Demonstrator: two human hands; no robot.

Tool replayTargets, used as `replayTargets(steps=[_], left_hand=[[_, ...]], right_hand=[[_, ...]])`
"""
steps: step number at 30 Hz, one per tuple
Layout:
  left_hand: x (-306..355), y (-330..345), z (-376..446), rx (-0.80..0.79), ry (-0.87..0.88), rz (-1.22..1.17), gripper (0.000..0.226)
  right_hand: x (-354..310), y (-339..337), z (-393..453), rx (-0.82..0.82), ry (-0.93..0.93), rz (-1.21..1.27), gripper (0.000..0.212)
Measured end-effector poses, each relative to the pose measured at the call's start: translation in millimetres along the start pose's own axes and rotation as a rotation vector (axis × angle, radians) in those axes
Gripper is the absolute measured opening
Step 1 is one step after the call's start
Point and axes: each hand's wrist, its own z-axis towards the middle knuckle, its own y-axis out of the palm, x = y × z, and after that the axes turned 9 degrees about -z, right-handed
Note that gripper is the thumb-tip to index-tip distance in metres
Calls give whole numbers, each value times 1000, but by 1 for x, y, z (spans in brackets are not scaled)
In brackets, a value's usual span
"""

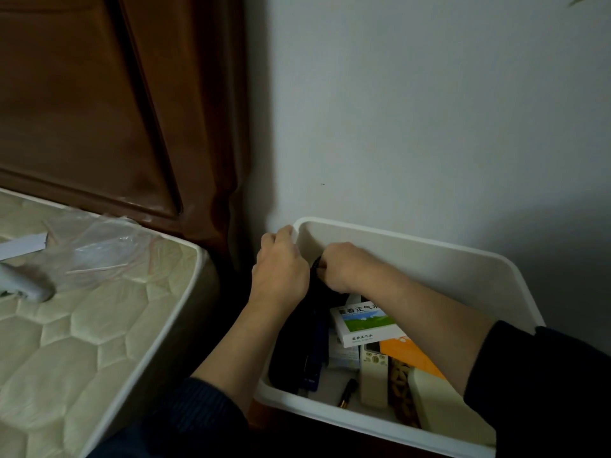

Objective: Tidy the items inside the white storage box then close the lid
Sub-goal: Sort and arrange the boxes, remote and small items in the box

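The white storage box stands open against the wall, right of the bed. Along its left inner side lies a black pouch. My right hand is shut on the pouch's top end near the box's far left corner. My left hand lies over the box's left rim beside it, fingers curled on the pouch's edge. Inside the box lie a white and green medicine carton, an orange packet, a cream remote control, a dark blue item and a small black and gold tube. No lid is in view.
A bare quilted mattress fills the left, with a clear plastic bag and a blurred white object on it. A dark wooden headboard rises behind. A narrow dark gap separates the bed and box. A plain wall stands behind the box.
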Motion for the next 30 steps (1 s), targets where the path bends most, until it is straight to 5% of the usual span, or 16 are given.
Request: replayTargets(steps=[4, 12, 19, 25, 30], left_hand=[[0, 0, -1, -1, -4, -7, 55], [2, 0, -3, -2, -17, 33, 56], [8, -1, -16, 103, 99, 49, 59], [3, -7, -47, 56, 67, 96, 70], [-11, -12, -67, 7, 5, 177, 85]], right_hand=[[-4, 0, -7, 212, 11, -71, 20], [2, 7, -27, 179, -118, -14, 17], [70, 15, -78, 558, -215, 252, 26], [118, 68, -103, 66, -85, 62, 82], [103, 89, -99, 35, -55, -47, 80]])
